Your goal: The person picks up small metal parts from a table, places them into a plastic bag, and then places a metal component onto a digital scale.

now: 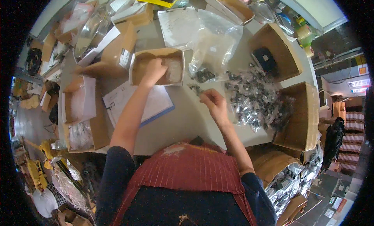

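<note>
My left hand (156,71) reaches into a small open cardboard box (180,54). Its fingers are curled together, and whatever they hold is hidden. Small clear plastic bags (174,70) lie in the right part of that box. Over the table to the right, my right hand (215,103) pinches a small clear bag with a dark piece (194,88) between thumb and fingers. Just beyond it lies a large clear plastic bag (218,37) with dark pieces at its near end. A wide heap of small bagged black parts (253,97) spreads to the right of this hand.
Two cardboard boxes (302,113) (278,51) stand along the table's right side. A blue-edged clipboard with paper (136,105) lies left of centre, and another sheet (175,25) lies farther back. More boxes (80,101) with clear bags line the left edge.
</note>
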The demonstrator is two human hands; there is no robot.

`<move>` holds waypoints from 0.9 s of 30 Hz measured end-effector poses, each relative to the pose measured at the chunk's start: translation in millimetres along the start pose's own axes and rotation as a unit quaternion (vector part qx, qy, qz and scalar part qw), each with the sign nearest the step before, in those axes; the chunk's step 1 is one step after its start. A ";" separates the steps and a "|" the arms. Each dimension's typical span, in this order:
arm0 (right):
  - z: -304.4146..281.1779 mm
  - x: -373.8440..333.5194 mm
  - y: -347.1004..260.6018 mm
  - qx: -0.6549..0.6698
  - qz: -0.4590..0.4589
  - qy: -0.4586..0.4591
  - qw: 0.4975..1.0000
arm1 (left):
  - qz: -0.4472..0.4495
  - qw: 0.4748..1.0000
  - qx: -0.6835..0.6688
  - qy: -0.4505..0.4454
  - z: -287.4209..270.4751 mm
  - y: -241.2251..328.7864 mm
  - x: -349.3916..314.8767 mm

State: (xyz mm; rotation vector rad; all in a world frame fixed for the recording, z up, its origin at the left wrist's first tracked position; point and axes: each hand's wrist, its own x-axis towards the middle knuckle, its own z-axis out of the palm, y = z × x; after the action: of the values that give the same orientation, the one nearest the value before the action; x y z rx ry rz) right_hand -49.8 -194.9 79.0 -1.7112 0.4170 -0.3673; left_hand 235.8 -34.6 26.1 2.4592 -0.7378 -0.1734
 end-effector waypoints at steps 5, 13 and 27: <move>44.2 11.3 -15.4 0.009 0.007 -0.036 0.999 | -0.004 0.998 0.052 0.041 6.9 -5.0 -3.8; 38.6 14.3 -8.0 -0.058 -0.031 -0.152 0.986 | -0.006 0.994 -0.104 -0.027 -25.5 20.8 -13.0; 46.1 4.5 -4.2 0.034 -0.047 -0.022 0.998 | -0.151 0.884 -0.442 -0.023 2.6 66.4 -191.4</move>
State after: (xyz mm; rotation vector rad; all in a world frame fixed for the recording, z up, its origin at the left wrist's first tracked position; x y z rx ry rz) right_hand -24.1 -156.3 75.1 -1.6729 0.2890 -0.4080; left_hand 43.2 21.9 53.6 1.6612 -0.1892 -0.5536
